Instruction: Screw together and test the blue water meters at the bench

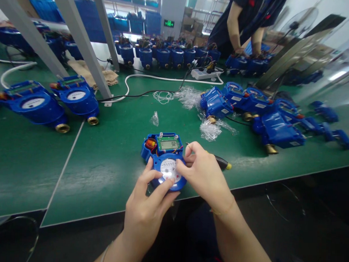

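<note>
A blue water meter [156, 158] with its upper housing uncovered is held close to the table's front edge. Its small LCD [169, 145] sits on a green circuit board, and below that is a round white dial [168, 169]. My left hand [147, 199] grips the meter's lower left side, fingertips reaching onto the dial. At the right rim, my right hand [203, 172] is closed, its thumb against the dial's edge and its other fingers curled and partly hidden. Behind that hand, a black-and-yellow tool handle [223, 162] sticks out, possibly a screwdriver; whether I hold it cannot be told.
Several blue meters with brass fittings [280, 129] stand at right, and two meters [80, 99] at left. Crumpled clear plastic [210, 129], a white cable [153, 76] and a power strip [205, 73] lie on the green table [110, 151]. Across it, another person's hands [240, 52] touch meters.
</note>
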`<state>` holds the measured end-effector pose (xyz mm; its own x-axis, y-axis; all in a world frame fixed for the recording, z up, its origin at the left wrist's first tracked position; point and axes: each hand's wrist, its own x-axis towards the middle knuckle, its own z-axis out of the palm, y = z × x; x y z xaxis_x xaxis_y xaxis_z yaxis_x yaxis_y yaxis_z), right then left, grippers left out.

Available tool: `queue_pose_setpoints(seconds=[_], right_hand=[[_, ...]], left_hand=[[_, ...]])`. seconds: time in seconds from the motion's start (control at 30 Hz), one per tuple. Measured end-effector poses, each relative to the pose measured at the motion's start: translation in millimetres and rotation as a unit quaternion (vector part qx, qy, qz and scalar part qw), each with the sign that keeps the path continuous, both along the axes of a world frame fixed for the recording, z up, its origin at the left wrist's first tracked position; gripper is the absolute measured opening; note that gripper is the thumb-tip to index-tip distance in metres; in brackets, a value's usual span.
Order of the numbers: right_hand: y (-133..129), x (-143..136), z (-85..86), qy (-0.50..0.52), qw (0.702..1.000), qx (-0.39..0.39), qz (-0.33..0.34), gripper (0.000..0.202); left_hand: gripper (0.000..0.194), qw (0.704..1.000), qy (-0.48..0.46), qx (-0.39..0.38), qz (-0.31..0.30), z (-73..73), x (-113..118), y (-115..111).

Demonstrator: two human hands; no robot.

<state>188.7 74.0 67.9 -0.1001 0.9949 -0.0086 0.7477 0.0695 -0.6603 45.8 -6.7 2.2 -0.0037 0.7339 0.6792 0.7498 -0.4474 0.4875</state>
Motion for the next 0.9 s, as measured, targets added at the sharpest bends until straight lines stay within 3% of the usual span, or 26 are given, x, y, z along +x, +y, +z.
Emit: queue_pose_setpoints(seconds=[0.43, 0.8, 0.9], right_hand=[[-2.8, -5.2, -6.1, -0.085, 0.993, 0.075, -0.011, 0.021], [0.5, -11.7, 1.4, -0.116, 0.992, 0.054, -0.021, 0.018], [-0.7, -5.2, 0.9, -0.073, 0.996, 0.041, -0.009, 0.018]], left_hand=[[0.021, 1.000, 0.015, -0.013, 0.001, 1.4, -0.3, -0.9], [0.020, 1.000, 0.004, -0.006, -0.007, 1.3, -1.0, 0.2], [0.021, 1.000, -0.006, -0.012, -0.003, -0.4, -1.1, -0.3]])
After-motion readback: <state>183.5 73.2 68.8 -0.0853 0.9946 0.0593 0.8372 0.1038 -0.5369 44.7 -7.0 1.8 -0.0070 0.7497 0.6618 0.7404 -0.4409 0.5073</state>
